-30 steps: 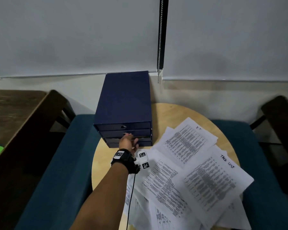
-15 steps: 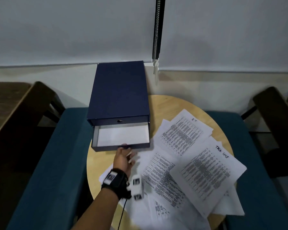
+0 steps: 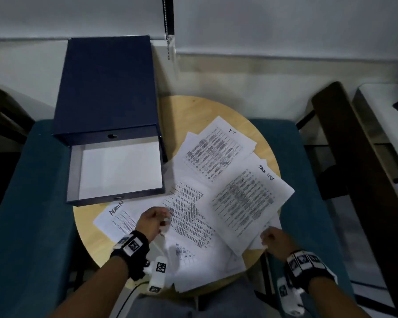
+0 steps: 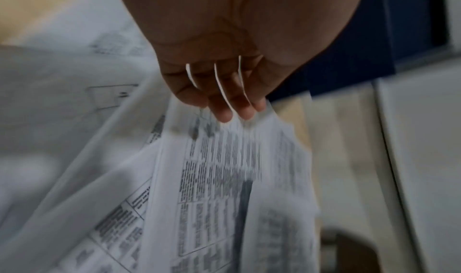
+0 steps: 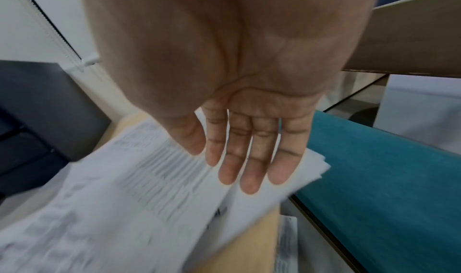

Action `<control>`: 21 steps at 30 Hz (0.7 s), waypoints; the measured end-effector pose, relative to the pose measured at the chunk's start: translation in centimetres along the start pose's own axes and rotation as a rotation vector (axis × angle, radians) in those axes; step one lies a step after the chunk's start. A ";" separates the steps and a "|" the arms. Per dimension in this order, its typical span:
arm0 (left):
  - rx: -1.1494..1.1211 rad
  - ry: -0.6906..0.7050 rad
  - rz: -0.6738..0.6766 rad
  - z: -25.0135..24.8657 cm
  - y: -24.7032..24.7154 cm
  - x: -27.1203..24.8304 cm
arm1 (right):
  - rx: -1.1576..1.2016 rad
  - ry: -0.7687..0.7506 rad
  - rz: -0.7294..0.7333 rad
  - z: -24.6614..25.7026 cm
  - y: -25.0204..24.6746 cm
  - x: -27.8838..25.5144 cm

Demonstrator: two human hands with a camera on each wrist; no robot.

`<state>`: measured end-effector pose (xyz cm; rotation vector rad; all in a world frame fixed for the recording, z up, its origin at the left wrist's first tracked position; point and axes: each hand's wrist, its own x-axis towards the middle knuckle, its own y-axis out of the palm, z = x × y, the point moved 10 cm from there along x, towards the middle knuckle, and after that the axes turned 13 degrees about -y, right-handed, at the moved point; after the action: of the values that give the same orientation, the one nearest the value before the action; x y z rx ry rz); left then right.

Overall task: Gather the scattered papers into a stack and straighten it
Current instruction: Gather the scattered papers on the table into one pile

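White printed papers [image 3: 207, 203] lie loose and flat, overlapping at skewed angles across the right and near parts of the round wooden worktop [image 3: 193, 111]. The "IT" sheet [image 3: 216, 152] is farthest, the "ADMIN" sheet [image 3: 117, 219] is leftmost, and one corner overhangs the right edge.

Light is dim, cool and diffuse, casting soft-edged shadows under the papers [image 3: 239, 198] on the table [image 3: 193, 115]. The head view is fairly sharp centrally, murky in its dark corners, and bows straight lines near its edges. Both wrist views show motion blur: print smears into streaks, while the left hand [image 4: 212, 70] and right hand [image 5: 237, 100] look clearer.
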<state>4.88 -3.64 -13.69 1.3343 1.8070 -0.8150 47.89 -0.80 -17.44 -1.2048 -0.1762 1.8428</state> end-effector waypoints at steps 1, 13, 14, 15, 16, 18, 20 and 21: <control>0.191 0.062 0.017 -1.1 2.2 0.3 | 0.037 -0.008 0.005 0.4 -0.5 0.7; 1.084 0.082 -0.185 -5.2 17.7 4.1 | 0.624 0.231 -0.239 -5.0 -0.4 7.8; 1.095 0.078 -0.201 -5.1 18.1 4.0 | 0.692 0.257 -0.248 -4.9 -0.4 7.5; 1.091 0.073 -0.214 -5.0 18.1 3.9 | 0.714 0.274 -0.253 -4.0 -1.1 6.7; 1.070 0.065 -0.228 -5.0 18.1 3.6 | 0.743 0.273 -0.242 -3.5 -1.4 6.2; 0.969 0.083 -0.232 -4.9 17.8 2.9 | 0.748 0.259 -0.215 -3.1 -2.1 6.0; 0.763 0.114 -0.168 -4.4 17.4 2.1 | 0.677 0.227 -0.226 -3.0 -3.0 6.1; 0.628 0.120 -0.118 -4.1 17.2 1.5 | 0.627 0.206 -0.229 -2.9 -3.4 6.2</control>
<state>20.40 4.92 -13.90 1.6971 1.8050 -1.4791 51.51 4.83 -21.15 -0.8744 0.3448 1.4071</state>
